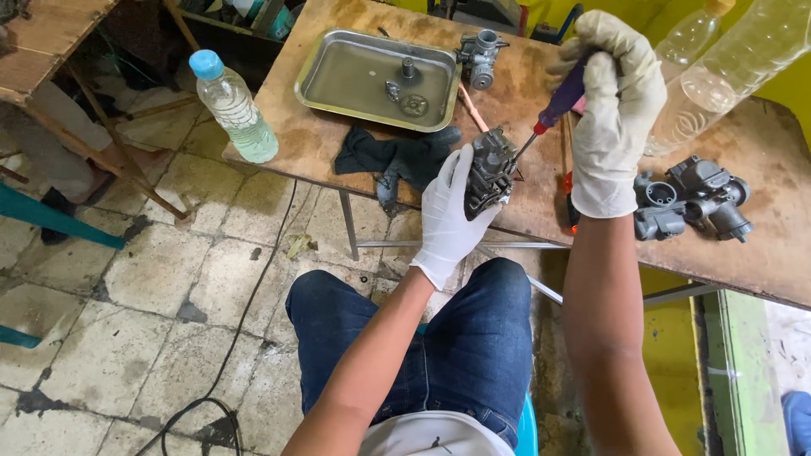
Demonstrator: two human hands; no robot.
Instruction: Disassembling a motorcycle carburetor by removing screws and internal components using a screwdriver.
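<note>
A: Starting left: plastic bottle (pixel 230 105) holds pale liquid, steel tray (pixel 338 80) holds small metal parts.
B: Hands?
A: Left hand (pixel 450 215) wrapped around carburetor (pixel 490 171) over counter (pixel 760 228) edge; right hand (pixel 612 110) fisted on purple screwdriver (pixel 553 108), tip angled into it.

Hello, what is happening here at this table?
A seated person in white gloves works on a carburetor. The left hand holds it at the table edge, and the right hand holds a purple screwdriver with its tip at the carburetor. Another carburetor lies to the right; a metal tray holds small parts.
</note>
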